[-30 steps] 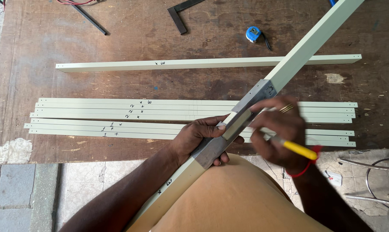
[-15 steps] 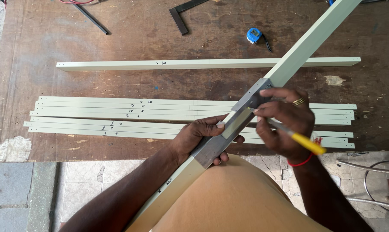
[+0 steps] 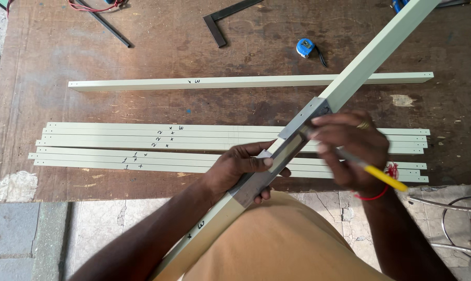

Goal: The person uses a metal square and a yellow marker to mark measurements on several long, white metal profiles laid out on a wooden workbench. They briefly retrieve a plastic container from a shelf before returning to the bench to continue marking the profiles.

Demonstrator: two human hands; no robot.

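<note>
Right hand (image 3: 352,151) shifted lower gripping yellow pencil (image 3: 381,176), left hand (image 3: 243,166) clamping grey metal sleeve (image 3: 282,153) on pale square bar (image 3: 373,57).

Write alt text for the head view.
A left hand steadies a grey metal template on a long pale green bar; the right hand marks with a yellow pencil. More bars lie on the wooden table.

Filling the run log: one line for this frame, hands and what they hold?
left hand: grips grey template on pale green bar | right hand: holds yellow pencil at template | bar: diagonal over workbench
</note>
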